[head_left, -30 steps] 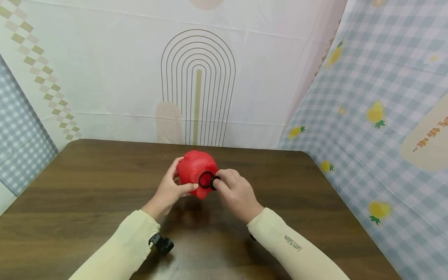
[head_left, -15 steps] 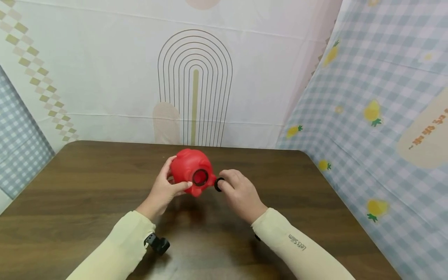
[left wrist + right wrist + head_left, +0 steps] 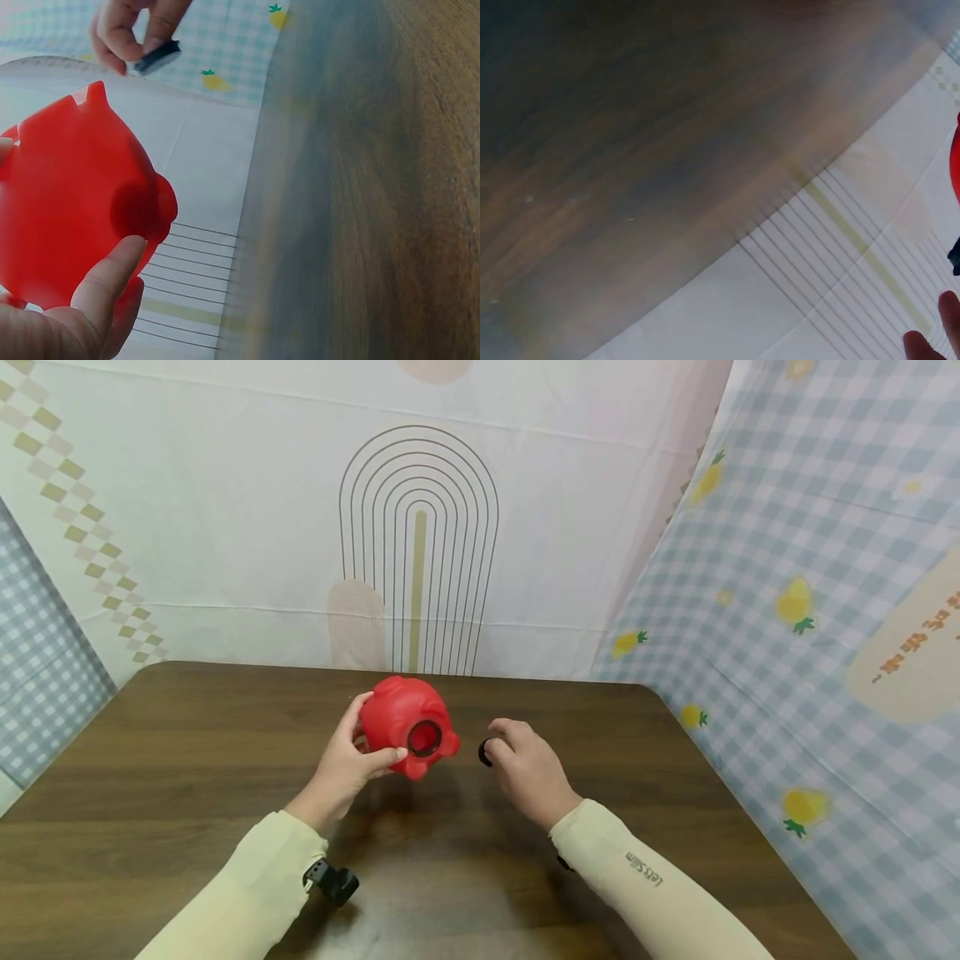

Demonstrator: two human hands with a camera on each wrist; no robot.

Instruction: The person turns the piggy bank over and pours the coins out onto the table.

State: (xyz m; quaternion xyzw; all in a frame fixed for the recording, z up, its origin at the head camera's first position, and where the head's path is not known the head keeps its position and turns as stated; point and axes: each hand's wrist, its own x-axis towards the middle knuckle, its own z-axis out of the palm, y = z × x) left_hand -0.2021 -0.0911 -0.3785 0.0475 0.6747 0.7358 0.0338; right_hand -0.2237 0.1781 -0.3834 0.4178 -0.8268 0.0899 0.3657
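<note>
Red rounded container (image 3: 401, 700) with stubby projections, held over the tabletop (image 3: 225, 793) near its far edge, its dark-rimmed round hole (image 3: 425, 738) turned toward the wearer of the head camera. The left hand (image 3: 345, 770) grips the container from the side, thumb beside the hole, fingers behind and partly hidden. The right hand (image 3: 529, 772) pinches a small black piece (image 3: 484, 752) between thumb and fingers; the left wrist view shows this pinch more plainly, with the piece tilted and slightly blurred.

The change to note is the separation of the two parts. A second ago, in the head view, the black piece overlaps the edge of the hole; half a second ago it lies just beside the container; now a clear gap of tabletop shows between them. The container has also shifted slightly leftward, and the left grip on it is maintained throughout.

For the work in hand, the separation appears to leave the hole uncovered: red interior shows within the rim, although any contents cannot be made out. The right wrist view adds little, catching only fingertips, part of the black piece and a sliver of red at its border.
</note>
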